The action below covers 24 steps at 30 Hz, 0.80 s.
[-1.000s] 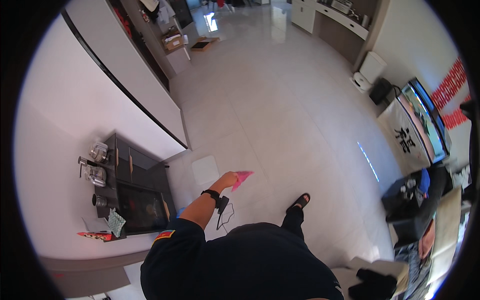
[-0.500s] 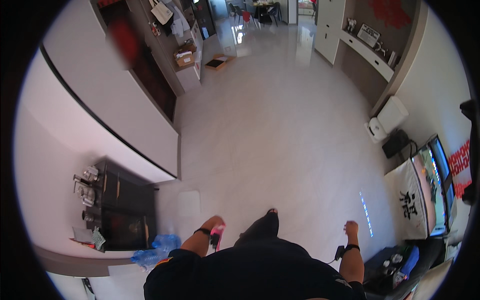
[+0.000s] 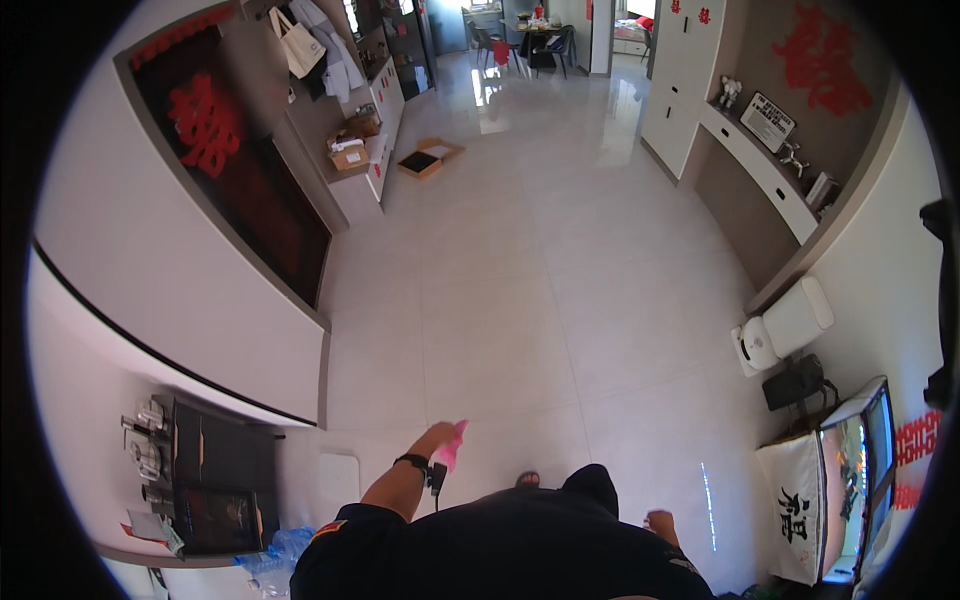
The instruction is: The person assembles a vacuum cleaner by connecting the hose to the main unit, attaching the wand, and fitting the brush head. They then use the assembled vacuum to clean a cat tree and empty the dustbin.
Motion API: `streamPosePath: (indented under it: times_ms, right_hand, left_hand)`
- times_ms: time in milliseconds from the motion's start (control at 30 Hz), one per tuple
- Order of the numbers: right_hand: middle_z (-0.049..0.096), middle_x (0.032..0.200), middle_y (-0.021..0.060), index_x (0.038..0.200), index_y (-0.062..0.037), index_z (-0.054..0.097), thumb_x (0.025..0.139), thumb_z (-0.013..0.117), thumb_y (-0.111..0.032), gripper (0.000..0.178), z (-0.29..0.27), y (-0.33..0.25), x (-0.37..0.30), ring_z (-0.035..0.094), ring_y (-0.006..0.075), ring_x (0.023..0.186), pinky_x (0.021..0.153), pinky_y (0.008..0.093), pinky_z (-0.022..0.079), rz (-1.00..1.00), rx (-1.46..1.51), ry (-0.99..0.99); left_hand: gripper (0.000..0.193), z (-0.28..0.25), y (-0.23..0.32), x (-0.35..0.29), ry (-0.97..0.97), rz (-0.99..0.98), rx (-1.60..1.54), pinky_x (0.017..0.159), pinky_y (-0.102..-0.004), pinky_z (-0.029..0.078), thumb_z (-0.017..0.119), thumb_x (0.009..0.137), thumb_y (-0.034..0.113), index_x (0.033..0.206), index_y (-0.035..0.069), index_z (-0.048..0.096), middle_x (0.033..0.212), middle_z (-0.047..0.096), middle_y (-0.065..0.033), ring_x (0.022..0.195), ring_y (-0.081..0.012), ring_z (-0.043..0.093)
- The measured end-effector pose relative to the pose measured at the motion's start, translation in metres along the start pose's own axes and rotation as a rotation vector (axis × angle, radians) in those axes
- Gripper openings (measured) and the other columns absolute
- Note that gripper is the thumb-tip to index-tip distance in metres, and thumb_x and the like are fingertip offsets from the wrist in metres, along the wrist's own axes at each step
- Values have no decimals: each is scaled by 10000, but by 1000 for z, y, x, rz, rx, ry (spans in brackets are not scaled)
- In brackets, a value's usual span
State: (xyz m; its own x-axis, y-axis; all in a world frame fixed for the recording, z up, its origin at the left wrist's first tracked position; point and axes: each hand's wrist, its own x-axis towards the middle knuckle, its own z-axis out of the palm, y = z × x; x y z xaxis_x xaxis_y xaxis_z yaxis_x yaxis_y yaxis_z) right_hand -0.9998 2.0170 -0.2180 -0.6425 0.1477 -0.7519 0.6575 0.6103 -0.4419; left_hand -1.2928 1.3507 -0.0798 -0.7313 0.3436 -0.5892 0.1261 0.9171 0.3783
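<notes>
My left hand (image 3: 430, 440) is closed around a soft, crumpled pink thing, perhaps a cloth (image 3: 453, 450), held out in front of my body above the floor. A black band with a small dark device is strapped to that wrist. My right hand (image 3: 660, 522) hangs low on the other side, its fingers curled in, and nothing shows in them. Between the hands, a foot in a dark sandal (image 3: 528, 480) and a dark trouser knee (image 3: 592, 488) stick out past my black shirt.
Pale tiled floor (image 3: 490, 300) stretches ahead. An open cardboard box (image 3: 425, 160) lies by the left cabinet. A dark cabinet (image 3: 225, 480), a white flat square (image 3: 340, 480) and blue plastic bottles (image 3: 280, 560) are at near left. A white bin-like appliance (image 3: 780, 330), black bag (image 3: 795, 385) and screen (image 3: 845, 500) line the right.
I have stepped forward, the leading leg now the other one. My left hand has swung forward with the pink thing; my right hand has moved back toward my body. The view tilts further up.
</notes>
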Motion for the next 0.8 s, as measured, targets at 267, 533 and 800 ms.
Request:
streamPosePath:
  times_ms: [267, 533, 800]
  right_hand:
    - [691, 732, 72, 780, -71, 680, 869, 521, -200, 222, -153, -4, 182, 689, 231, 693, 524, 372, 531, -486, -869, -2]
    - [691, 812, 129, 767, -126, 720, 780, 561, -237, 195, -487, -296, 456, 671, 308, 775, 693, 450, 535, -367, -951, 270]
    - [697, 802, 124, 963, -55, 675, 827, 552, -151, 207, -672, -589, 644, 668, 204, 650, 629, 352, 546, -453, 324, 423]
  left_hand:
    - [259, -167, 78, 201, 410, -243, -284, 761, -375, 502, 473, 842, 120, 977, 69, 688, 967, 696, -173, 876, -305, 656]
    - [295, -222, 138, 347, -26, -433, -418, 712, -409, 507, 690, 825, 258, 1023, 39, 702, 843, 690, -144, 770, -231, 640]
    - [302, -293, 161, 466, -224, -465, -615, 543, -439, 479, 709, 801, 300, 854, 7, 662, 691, 578, -89, 550, -239, 511]
